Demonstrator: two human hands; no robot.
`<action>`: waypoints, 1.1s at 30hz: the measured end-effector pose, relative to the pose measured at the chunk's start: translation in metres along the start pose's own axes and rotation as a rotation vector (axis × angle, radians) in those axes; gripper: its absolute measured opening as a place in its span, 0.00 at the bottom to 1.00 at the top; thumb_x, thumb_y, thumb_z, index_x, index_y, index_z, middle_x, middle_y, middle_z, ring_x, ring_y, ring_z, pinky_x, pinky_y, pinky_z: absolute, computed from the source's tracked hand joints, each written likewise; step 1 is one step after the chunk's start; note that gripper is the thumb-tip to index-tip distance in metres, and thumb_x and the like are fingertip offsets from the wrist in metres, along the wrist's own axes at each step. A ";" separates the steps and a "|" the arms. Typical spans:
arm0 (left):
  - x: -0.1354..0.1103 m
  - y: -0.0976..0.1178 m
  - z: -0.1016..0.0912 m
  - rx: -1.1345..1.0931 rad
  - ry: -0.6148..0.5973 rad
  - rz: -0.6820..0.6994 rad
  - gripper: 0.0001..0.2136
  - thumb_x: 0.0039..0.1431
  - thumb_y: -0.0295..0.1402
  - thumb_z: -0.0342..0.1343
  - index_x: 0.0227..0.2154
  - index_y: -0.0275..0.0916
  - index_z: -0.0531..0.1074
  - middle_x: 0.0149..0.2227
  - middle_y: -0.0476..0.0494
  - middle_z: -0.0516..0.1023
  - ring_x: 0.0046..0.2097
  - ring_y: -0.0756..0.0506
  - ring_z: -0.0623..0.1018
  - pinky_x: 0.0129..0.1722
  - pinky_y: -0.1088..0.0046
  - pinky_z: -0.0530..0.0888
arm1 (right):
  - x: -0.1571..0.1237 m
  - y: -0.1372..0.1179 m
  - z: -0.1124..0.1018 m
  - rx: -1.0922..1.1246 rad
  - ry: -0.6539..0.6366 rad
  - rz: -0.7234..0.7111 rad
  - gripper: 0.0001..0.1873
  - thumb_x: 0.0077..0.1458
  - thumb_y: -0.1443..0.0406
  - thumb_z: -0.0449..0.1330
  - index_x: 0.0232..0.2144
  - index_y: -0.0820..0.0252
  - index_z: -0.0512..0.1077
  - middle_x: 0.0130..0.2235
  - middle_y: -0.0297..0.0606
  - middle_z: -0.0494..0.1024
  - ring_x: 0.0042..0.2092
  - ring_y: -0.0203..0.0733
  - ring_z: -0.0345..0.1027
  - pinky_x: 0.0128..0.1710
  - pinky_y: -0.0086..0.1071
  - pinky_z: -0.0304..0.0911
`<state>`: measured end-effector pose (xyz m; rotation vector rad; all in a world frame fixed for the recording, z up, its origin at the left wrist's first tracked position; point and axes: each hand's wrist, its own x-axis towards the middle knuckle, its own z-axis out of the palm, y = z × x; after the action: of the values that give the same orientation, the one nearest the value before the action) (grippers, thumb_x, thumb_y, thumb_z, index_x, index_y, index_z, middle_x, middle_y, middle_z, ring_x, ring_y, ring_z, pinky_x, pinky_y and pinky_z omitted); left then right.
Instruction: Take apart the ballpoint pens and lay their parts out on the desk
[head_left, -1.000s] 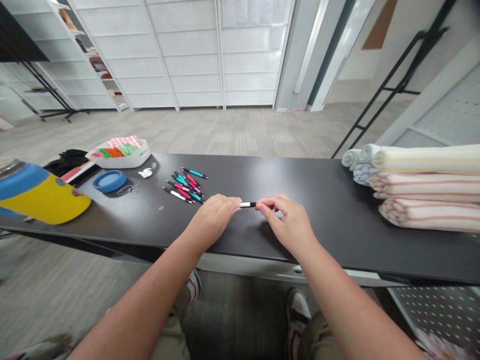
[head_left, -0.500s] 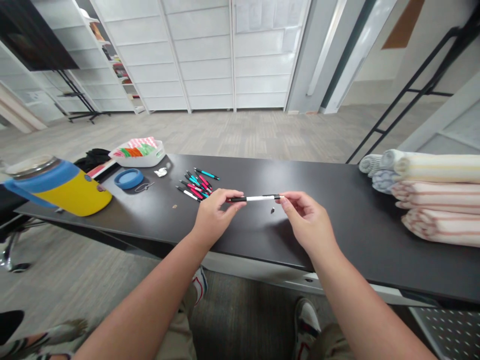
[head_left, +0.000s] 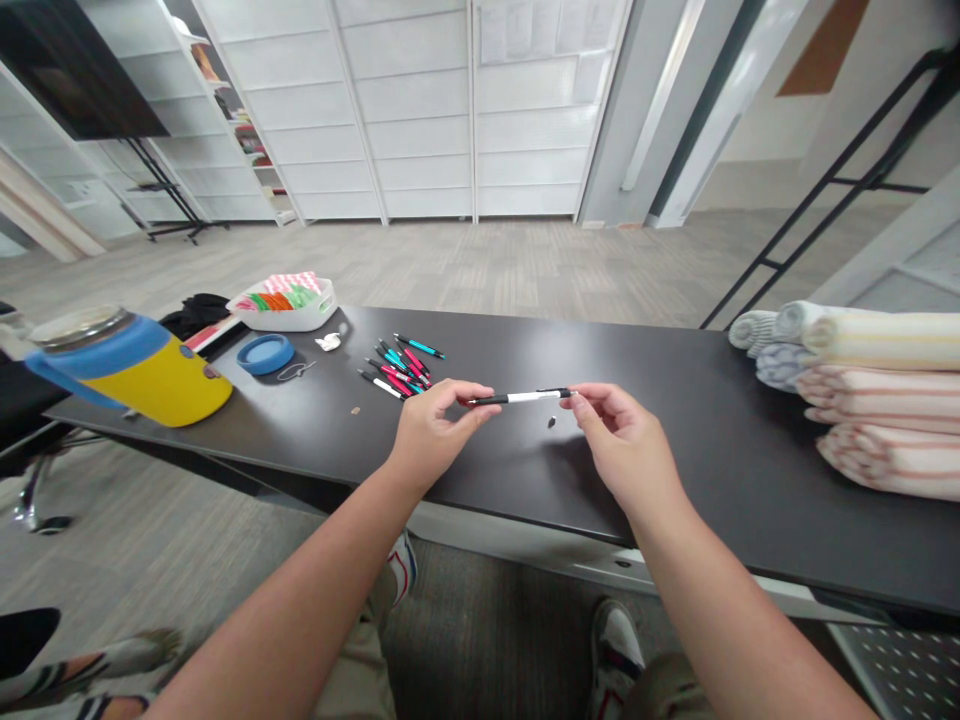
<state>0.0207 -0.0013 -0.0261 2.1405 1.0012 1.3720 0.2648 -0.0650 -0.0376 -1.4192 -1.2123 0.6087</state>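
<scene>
A white pen with black ends (head_left: 529,397) lies level between my hands, above the dark table (head_left: 480,480). My left hand (head_left: 442,425) pinches its black grip end between thumb and fingers. At the other end, by the clip, my right hand (head_left: 619,435) holds it with thumb and fingertips. Just below the pen, a small dark piece (head_left: 552,422) rests on the tabletop; its kind is too small to tell. Beyond my left hand lies a loose pile of pens (head_left: 401,368) in pink, teal and white.
To the left stand a yellow and blue jug (head_left: 161,370), a blue lid (head_left: 265,354), a crumpled white scrap (head_left: 328,342) and a white basket (head_left: 289,318) of colourful packets. Rolled striped cloths (head_left: 885,385) are stacked at the right end. A person's foot (head_left: 127,655) shows at lower left.
The view has shifted slightly, so the table things appear a little further right. Both hands still hold the pen, its clip end now tilted slightly differently.
</scene>
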 end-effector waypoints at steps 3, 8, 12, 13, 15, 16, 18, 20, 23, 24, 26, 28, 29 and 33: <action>0.000 0.001 0.000 -0.009 0.000 -0.012 0.09 0.58 0.38 0.70 0.40 0.42 0.83 0.37 0.47 0.85 0.38 0.46 0.84 0.42 0.70 0.80 | 0.000 0.000 0.000 -0.021 -0.009 0.004 0.19 0.63 0.49 0.62 0.46 0.56 0.78 0.42 0.40 0.85 0.36 0.41 0.72 0.35 0.34 0.62; -0.001 0.001 0.001 -0.017 -0.005 -0.032 0.10 0.57 0.40 0.71 0.39 0.43 0.83 0.37 0.46 0.86 0.38 0.45 0.84 0.41 0.69 0.80 | 0.000 -0.002 -0.001 -0.050 0.003 -0.004 0.20 0.63 0.48 0.62 0.46 0.56 0.79 0.41 0.41 0.85 0.35 0.42 0.73 0.35 0.34 0.63; -0.001 0.002 0.000 -0.001 -0.011 -0.037 0.10 0.57 0.40 0.71 0.38 0.42 0.84 0.36 0.46 0.86 0.37 0.44 0.85 0.41 0.69 0.81 | -0.001 -0.004 -0.002 -0.075 0.004 -0.008 0.20 0.64 0.49 0.61 0.46 0.56 0.81 0.41 0.40 0.86 0.35 0.43 0.74 0.35 0.35 0.64; -0.001 0.002 0.000 0.004 -0.015 -0.038 0.09 0.57 0.40 0.71 0.38 0.42 0.84 0.35 0.46 0.86 0.36 0.44 0.85 0.40 0.69 0.81 | -0.001 -0.004 -0.002 -0.078 0.009 -0.008 0.20 0.64 0.49 0.61 0.46 0.56 0.81 0.41 0.41 0.86 0.36 0.44 0.75 0.36 0.35 0.65; 0.000 0.004 -0.001 0.009 -0.021 -0.037 0.09 0.57 0.39 0.71 0.37 0.42 0.84 0.36 0.45 0.87 0.36 0.44 0.85 0.40 0.69 0.81 | -0.002 -0.004 -0.002 -0.084 0.022 -0.009 0.21 0.64 0.49 0.61 0.47 0.56 0.82 0.42 0.41 0.87 0.38 0.46 0.78 0.39 0.37 0.67; 0.000 0.004 -0.001 0.007 -0.023 -0.035 0.08 0.57 0.39 0.72 0.37 0.42 0.84 0.36 0.45 0.87 0.36 0.44 0.85 0.40 0.69 0.81 | -0.003 -0.005 -0.002 -0.086 0.027 -0.011 0.21 0.63 0.49 0.62 0.48 0.55 0.82 0.42 0.41 0.87 0.40 0.47 0.79 0.40 0.38 0.68; 0.000 0.005 -0.001 0.000 -0.021 -0.036 0.08 0.56 0.38 0.72 0.36 0.42 0.84 0.36 0.45 0.87 0.36 0.44 0.85 0.41 0.68 0.81 | -0.005 -0.005 -0.002 -0.092 0.029 -0.015 0.21 0.63 0.49 0.62 0.49 0.55 0.82 0.43 0.41 0.87 0.43 0.49 0.80 0.42 0.39 0.70; 0.000 0.005 0.000 -0.014 -0.013 -0.048 0.08 0.56 0.38 0.72 0.36 0.42 0.84 0.36 0.45 0.87 0.36 0.44 0.85 0.41 0.69 0.81 | -0.006 -0.004 -0.001 -0.106 0.024 -0.024 0.21 0.63 0.49 0.62 0.50 0.54 0.82 0.43 0.41 0.87 0.45 0.50 0.80 0.44 0.40 0.70; 0.000 0.004 0.000 -0.044 -0.001 -0.069 0.08 0.56 0.38 0.72 0.36 0.42 0.84 0.36 0.45 0.87 0.36 0.44 0.85 0.40 0.69 0.81 | -0.007 -0.004 0.000 -0.125 0.017 -0.039 0.20 0.63 0.50 0.62 0.50 0.52 0.82 0.44 0.40 0.87 0.46 0.50 0.80 0.46 0.41 0.71; 0.000 0.003 0.000 -0.051 0.000 -0.073 0.08 0.56 0.38 0.72 0.36 0.42 0.84 0.36 0.45 0.87 0.36 0.44 0.85 0.40 0.69 0.81 | -0.007 -0.004 0.000 -0.126 0.019 -0.046 0.20 0.63 0.50 0.62 0.50 0.52 0.82 0.43 0.40 0.87 0.46 0.50 0.80 0.46 0.41 0.71; 0.000 0.002 0.001 -0.056 -0.002 -0.080 0.09 0.56 0.39 0.72 0.37 0.41 0.84 0.36 0.45 0.87 0.36 0.44 0.85 0.40 0.68 0.81 | -0.007 -0.006 0.000 -0.121 0.024 -0.059 0.21 0.63 0.50 0.62 0.51 0.53 0.82 0.43 0.40 0.87 0.45 0.50 0.80 0.47 0.42 0.71; 0.000 -0.001 0.002 -0.060 -0.004 -0.088 0.10 0.57 0.41 0.71 0.37 0.41 0.84 0.36 0.44 0.87 0.37 0.44 0.85 0.39 0.68 0.81 | -0.007 -0.008 0.001 -0.117 0.033 -0.071 0.21 0.63 0.50 0.62 0.51 0.53 0.82 0.44 0.41 0.86 0.44 0.49 0.79 0.46 0.42 0.72; 0.000 -0.002 0.003 -0.064 -0.005 -0.094 0.11 0.57 0.42 0.71 0.38 0.41 0.84 0.36 0.45 0.86 0.37 0.44 0.85 0.39 0.69 0.81 | -0.008 -0.009 0.001 -0.116 0.038 -0.073 0.21 0.64 0.50 0.62 0.52 0.53 0.81 0.44 0.42 0.86 0.44 0.49 0.79 0.46 0.42 0.72; -0.001 -0.006 0.004 -0.081 -0.005 -0.101 0.13 0.58 0.44 0.70 0.39 0.42 0.83 0.35 0.45 0.86 0.37 0.44 0.84 0.40 0.68 0.80 | -0.008 -0.012 0.001 -0.109 0.078 -0.073 0.21 0.64 0.51 0.61 0.52 0.55 0.81 0.44 0.43 0.86 0.43 0.50 0.79 0.45 0.42 0.73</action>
<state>0.0223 0.0019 -0.0325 2.0058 1.0189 1.3356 0.2573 -0.0740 -0.0291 -1.4689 -1.2453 0.4381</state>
